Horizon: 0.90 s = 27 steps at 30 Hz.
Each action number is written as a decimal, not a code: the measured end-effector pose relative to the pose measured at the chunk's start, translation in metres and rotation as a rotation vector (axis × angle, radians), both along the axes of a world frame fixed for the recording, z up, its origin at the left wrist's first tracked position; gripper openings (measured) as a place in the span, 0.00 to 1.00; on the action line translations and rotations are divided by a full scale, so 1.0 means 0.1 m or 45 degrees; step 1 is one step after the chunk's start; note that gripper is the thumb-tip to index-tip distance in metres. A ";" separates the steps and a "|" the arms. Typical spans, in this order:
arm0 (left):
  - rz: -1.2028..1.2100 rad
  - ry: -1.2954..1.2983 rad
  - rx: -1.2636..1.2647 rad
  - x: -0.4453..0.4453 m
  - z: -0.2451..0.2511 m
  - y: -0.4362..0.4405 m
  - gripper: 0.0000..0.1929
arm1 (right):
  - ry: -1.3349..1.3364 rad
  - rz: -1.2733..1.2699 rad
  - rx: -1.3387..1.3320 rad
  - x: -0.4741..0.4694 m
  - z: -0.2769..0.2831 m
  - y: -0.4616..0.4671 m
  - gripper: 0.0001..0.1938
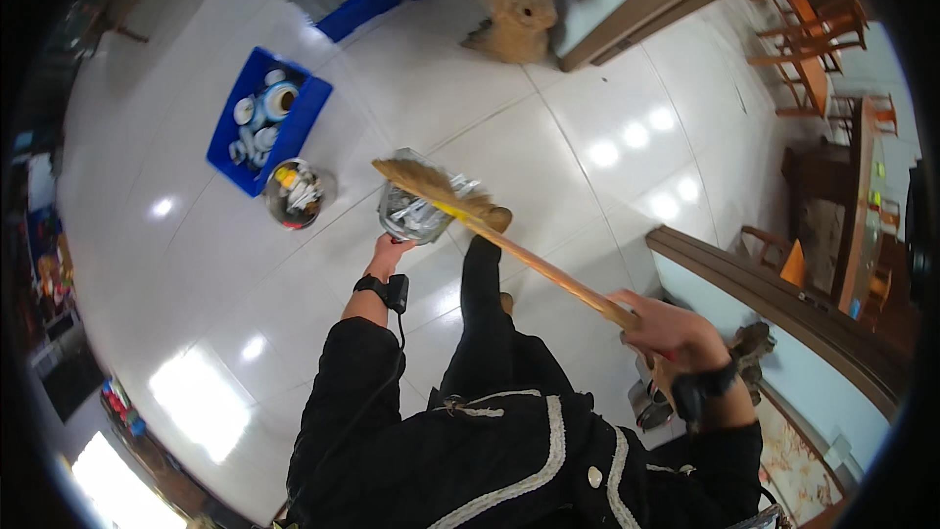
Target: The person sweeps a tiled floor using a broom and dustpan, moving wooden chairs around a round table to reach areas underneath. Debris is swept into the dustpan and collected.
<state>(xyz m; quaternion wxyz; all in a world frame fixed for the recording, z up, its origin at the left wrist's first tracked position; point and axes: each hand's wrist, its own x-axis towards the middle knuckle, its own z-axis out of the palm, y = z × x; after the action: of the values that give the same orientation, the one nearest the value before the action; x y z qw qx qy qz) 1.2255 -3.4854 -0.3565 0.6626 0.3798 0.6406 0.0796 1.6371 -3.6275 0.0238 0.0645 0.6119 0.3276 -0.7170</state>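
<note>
My left hand (392,250) is shut on the near edge of a grey bin or dustpan (382,214), which holds crumpled clear plastic and other litter. In my right hand (672,327) is the upper end of the wooden handle of a straw broom (547,266). The broom slants across the view, and its bristles (418,178) lie over the grey container, covering part of the litter. My tan shoe (500,218) shows right beside the bristles. Whether the container rests on the floor or is lifted, I cannot tell.
Left of the container, a round metal bucket (323,191) of rubbish stands against a blue plastic crate (312,114) of white and blue containers. A carved wooden stump (518,7) is by the wall. Brown door frames (771,308) lead to wooden chairs (808,81).
</note>
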 end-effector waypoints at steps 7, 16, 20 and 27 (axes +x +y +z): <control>0.358 -0.038 0.249 -0.88 1.06 -0.62 0.14 | -0.240 -0.064 0.138 -0.20 1.19 -0.93 0.32; 0.527 0.006 0.597 -1.66 2.53 -0.97 0.10 | -0.316 -0.234 0.539 -0.63 1.04 -1.64 0.32; 0.342 0.223 0.807 -1.92 2.72 -0.86 0.14 | -0.218 -0.284 0.565 -0.85 0.90 -1.55 0.33; -0.328 0.936 1.058 -2.24 2.28 -0.59 0.18 | -0.211 -0.204 0.535 -1.49 0.68 -0.98 0.34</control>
<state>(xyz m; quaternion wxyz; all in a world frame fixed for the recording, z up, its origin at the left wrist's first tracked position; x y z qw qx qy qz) 1.0017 -3.5440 -0.1281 0.1955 0.6863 0.6925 0.1060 1.4881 -3.7259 0.0916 -0.0948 0.6927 0.4134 -0.5833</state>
